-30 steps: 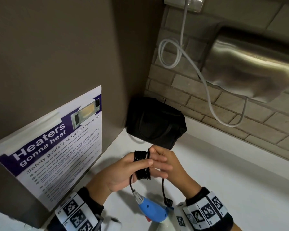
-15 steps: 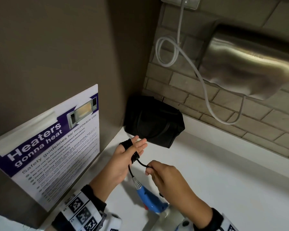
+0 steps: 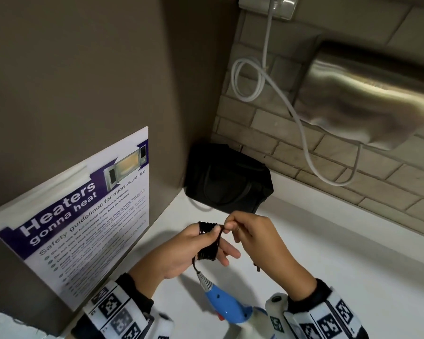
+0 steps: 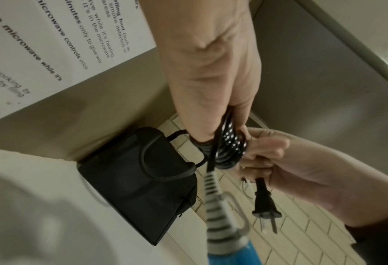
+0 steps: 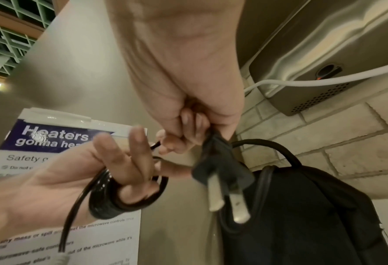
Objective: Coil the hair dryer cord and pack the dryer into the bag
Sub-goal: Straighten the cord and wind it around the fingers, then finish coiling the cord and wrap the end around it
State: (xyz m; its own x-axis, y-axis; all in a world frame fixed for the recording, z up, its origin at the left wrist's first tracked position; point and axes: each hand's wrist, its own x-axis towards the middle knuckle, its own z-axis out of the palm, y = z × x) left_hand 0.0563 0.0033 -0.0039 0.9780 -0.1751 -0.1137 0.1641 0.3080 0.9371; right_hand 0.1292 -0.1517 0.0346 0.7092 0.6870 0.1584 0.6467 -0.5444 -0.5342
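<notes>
Left hand (image 3: 181, 250), fingers extended, carries the coiled cord (image 3: 208, 241); right hand (image 3: 250, 238) pinches the cord's tail just above the plug (image 4: 266, 202). Keep the last wrap taut before tucking the plug. Dryer (image 3: 227, 305) hangs at lower centre; bag (image 3: 228, 184) waits above, in the corner.

My left hand (image 3: 181, 250) has the black cord (image 3: 208, 241) wound in many turns around its fingers, which are stretched out. My right hand (image 3: 252, 238) pinches the cord's free end just beside the coil. Below my hands the blue hair dryer (image 3: 224, 305) hangs from the cord. The black bag (image 3: 227, 184) stands in the corner on the white counter (image 3: 353, 277), near my hands.
</notes>
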